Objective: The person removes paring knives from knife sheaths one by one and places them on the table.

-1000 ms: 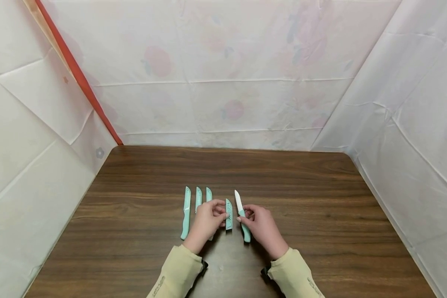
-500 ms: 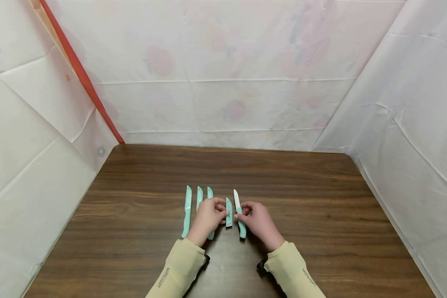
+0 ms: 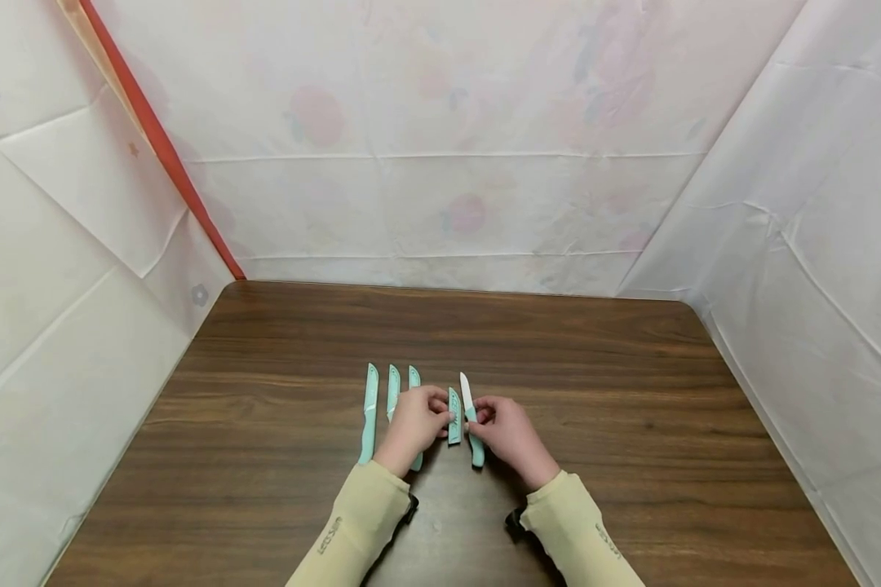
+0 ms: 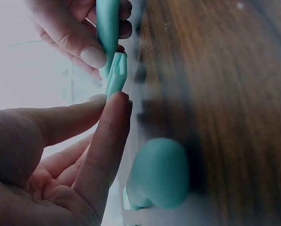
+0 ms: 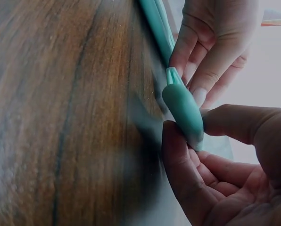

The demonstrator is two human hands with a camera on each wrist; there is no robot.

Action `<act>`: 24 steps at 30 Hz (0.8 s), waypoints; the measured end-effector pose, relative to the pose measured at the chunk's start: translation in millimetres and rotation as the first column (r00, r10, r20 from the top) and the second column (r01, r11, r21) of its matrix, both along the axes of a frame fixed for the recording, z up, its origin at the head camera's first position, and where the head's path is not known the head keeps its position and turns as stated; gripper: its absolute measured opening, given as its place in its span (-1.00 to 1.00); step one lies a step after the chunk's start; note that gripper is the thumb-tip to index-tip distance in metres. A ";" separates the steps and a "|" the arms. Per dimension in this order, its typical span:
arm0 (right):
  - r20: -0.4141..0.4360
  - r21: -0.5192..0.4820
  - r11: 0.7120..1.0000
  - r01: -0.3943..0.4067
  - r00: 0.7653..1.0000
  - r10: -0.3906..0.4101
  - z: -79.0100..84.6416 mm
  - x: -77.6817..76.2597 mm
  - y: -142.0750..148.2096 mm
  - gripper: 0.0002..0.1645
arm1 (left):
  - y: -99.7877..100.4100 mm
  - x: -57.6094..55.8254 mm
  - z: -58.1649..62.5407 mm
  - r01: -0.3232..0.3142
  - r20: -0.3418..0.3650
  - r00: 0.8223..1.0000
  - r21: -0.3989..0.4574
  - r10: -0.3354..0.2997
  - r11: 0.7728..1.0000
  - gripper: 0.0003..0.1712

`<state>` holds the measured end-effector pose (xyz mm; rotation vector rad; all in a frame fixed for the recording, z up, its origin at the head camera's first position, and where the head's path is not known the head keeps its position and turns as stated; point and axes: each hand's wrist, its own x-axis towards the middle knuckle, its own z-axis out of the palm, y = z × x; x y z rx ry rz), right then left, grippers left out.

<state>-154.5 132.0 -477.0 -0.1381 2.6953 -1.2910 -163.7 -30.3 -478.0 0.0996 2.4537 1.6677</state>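
Knife (image 3: 471, 412) with a bare white blade and mint-green handle: you have it pinched between the thumb and fingers of your right hand (image 3: 510, 430), blade pointing away from you, above the table (image 3: 595, 359). Your left hand (image 3: 413, 417) pinches a mint-green sheath (image 3: 455, 421) just beside it, the sheath's open end toward you. To your left, three sheathed knives (image 3: 369, 412) lie roughly side by side on the table, the two nearer ones partly hidden by your left hand.
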 end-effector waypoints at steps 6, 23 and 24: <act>0.000 0.017 1.000 0.000 1.000 0.000 -0.3 0.0 -0.1 -0.65 | 4.3 -2.2 -1.1 -0.006 0.015 1.000 0.001 0.006 1.000 -0.69; 0.079 -0.097 0.995 0.023 0.997 -0.015 -1.2 -1.2 1.6 -0.61 | 8.0 -5.6 0.3 -0.010 -0.015 1.000 -0.097 0.009 0.995 -0.68; 0.081 -0.102 0.994 0.022 0.997 -0.014 -1.4 -1.1 1.6 -0.61 | 8.0 -5.6 0.5 -0.009 -0.017 1.000 -0.106 0.007 0.994 -0.68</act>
